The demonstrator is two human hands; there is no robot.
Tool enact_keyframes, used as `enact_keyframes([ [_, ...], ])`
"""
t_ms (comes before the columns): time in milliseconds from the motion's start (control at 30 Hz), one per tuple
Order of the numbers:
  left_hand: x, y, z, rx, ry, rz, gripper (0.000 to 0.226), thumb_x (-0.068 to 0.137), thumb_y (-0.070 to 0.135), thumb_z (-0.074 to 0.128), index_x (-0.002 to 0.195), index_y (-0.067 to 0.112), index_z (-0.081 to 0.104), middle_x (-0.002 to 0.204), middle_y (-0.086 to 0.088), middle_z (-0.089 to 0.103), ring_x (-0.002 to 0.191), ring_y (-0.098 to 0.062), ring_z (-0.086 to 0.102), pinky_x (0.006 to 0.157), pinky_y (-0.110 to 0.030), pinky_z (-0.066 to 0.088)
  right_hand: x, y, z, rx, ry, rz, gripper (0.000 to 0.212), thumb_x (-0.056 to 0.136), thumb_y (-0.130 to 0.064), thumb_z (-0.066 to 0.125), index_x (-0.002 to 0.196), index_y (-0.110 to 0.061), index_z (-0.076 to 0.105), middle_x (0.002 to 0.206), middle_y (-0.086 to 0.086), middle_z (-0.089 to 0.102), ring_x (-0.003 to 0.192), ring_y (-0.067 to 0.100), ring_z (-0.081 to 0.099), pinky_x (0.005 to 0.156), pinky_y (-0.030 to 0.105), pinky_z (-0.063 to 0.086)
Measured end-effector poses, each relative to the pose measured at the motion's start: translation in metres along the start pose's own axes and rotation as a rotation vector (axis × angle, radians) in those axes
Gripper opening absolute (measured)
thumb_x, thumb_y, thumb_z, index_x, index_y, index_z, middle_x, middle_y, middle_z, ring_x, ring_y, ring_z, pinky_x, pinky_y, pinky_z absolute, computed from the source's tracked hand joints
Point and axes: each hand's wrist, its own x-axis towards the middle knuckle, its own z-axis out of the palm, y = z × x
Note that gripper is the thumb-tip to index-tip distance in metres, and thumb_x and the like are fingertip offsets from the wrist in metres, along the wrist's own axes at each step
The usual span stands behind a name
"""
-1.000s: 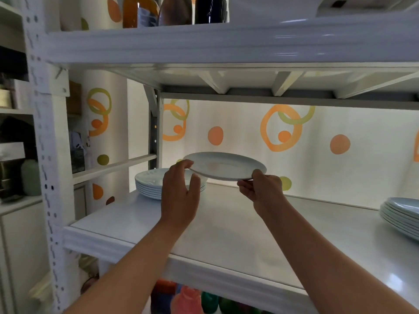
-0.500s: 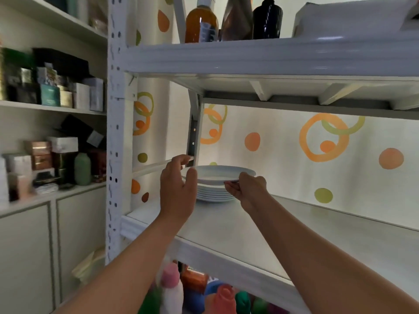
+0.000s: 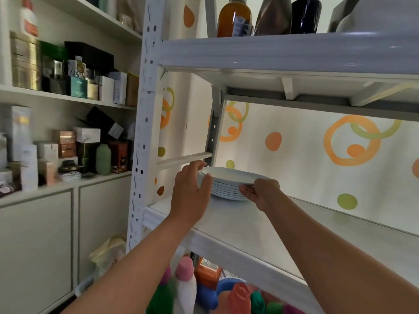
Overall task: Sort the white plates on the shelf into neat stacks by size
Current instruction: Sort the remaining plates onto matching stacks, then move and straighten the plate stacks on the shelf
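A stack of several small white plates (image 3: 229, 189) stands at the back left corner of the white shelf (image 3: 260, 225). The top plate (image 3: 231, 175) rests on the stack. My left hand (image 3: 190, 191) cups the stack's left side, fingers around the rims. My right hand (image 3: 258, 191) pinches the top plate's right rim, thumb above and fingers beneath. The other plate stack seen earlier is out of view.
A white perforated post (image 3: 145, 132) rises just left of the stack, with a crossbar (image 3: 183, 158) behind my left hand. The upper shelf (image 3: 283, 51) carries bottles. Coloured bottles (image 3: 188, 286) stand below. Boxes crowd the left shelves (image 3: 68, 91).
The plate held in the air over the shelf has moved left and down onto the small stack. Both hands went with it, and my view turned left.
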Motion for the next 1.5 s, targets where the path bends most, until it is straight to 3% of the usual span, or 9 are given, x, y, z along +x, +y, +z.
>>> enact_keyframes([
  [200,-0.003,0.005,0.01,0.014,-0.029,0.002,0.032,0.094,0.031,0.04,0.122,0.02,0.047,0.128,-0.003,0.053,0.117,-0.018,0.045,0.097,-0.032,0.038,0.004,0.003,-0.006,-0.053,-0.08,0.029,0.04,0.1,-0.007,0.041,0.137,0.002,0.031,0.07,0.022,0.054,0.056,0.027,0.058,0.075,0.038,0.055],
  [400,-0.012,0.032,0.027,-0.062,-0.023,0.051,0.041,0.085,0.04,0.033,0.118,0.022,0.049,0.123,0.0,0.056,0.112,-0.015,0.048,0.093,-0.029,0.042,0.007,0.008,-0.033,-0.054,-0.075,-0.007,0.039,0.098,-0.008,0.046,0.133,0.005,0.035,0.073,0.022,0.058,0.059,0.028,0.061,0.065,0.034,0.057],
  [533,-0.023,0.058,0.054,-0.14,-0.023,0.086,0.033,0.086,0.037,0.035,0.111,0.024,0.052,0.11,0.008,0.055,0.104,-0.012,0.051,0.088,-0.031,0.047,-0.003,0.005,-0.069,-0.044,-0.062,-0.078,0.027,0.098,-0.007,0.046,0.12,0.007,0.044,0.074,0.022,0.057,0.058,0.029,0.061,0.042,0.027,0.057],
  [667,-0.038,0.092,0.097,-0.222,-0.096,0.113,0.026,0.085,0.038,0.037,0.105,0.028,0.049,0.104,0.012,0.054,0.097,-0.008,0.052,0.081,-0.021,0.043,-0.021,-0.004,-0.118,-0.102,0.003,-0.209,0.015,0.097,-0.01,0.047,0.101,0.003,0.051,0.071,0.018,0.058,0.054,0.029,0.061,0.046,0.027,0.058],
  [833,-0.065,0.15,0.167,-0.377,-0.237,0.112,0.019,0.084,0.032,0.041,0.101,0.032,0.049,0.103,0.013,0.056,0.092,-0.003,0.052,0.073,-0.011,0.037,-0.049,-0.022,-0.2,-0.242,0.2,-0.419,0.018,0.093,-0.013,0.048,0.106,-0.005,0.058,0.072,0.014,0.066,0.054,0.026,0.067,0.061,0.036,0.062],
  [1000,-0.108,0.21,0.232,-0.548,-0.466,0.1,0.018,0.087,0.028,0.054,0.105,0.033,0.051,0.107,0.011,0.059,0.099,-0.009,0.055,0.075,-0.016,0.04,-0.077,-0.043,-0.29,-0.427,0.46,-0.633,0.009,0.091,-0.019,0.051,0.094,-0.018,0.059,0.075,-0.001,0.067,0.062,0.018,0.069,0.057,0.026,0.06],
  [1100,-0.126,0.239,0.264,-0.616,-0.571,0.106,0.026,0.084,0.032,0.059,0.108,0.035,0.049,0.109,0.011,0.057,0.101,-0.01,0.055,0.077,-0.018,0.041,-0.08,-0.049,-0.345,-0.522,0.673,-0.747,0.007,0.089,-0.022,0.055,0.093,-0.021,0.061,0.08,-0.01,0.064,0.077,0.015,0.064,0.074,0.034,0.056],
  [1333,-0.147,0.275,0.34,-0.707,-0.678,-0.006,0.044,0.076,0.04,0.069,0.115,0.034,0.049,0.119,-0.001,0.052,0.104,-0.017,0.051,0.075,-0.019,0.04,-0.065,-0.046,-0.465,-0.716,1.031,-0.827,0.046,0.076,-0.044,0.045,0.103,-0.01,0.062,0.097,0.012,0.062,0.097,0.027,0.054,0.084,0.026,0.032],
  [1500,-0.15,0.28,0.391,-0.57,-0.72,-0.032,0.062,0.072,0.047,0.071,0.125,0.032,0.043,0.131,-0.01,0.046,0.117,-0.021,0.045,0.099,-0.038,0.041,-0.05,-0.038,-0.516,-0.87,1.188,-0.696,0.069,0.069,-0.059,0.038,0.109,-0.007,0.061,0.108,0.022,0.055,0.1,0.036,0.052,0.079,0.032,0.035],
])
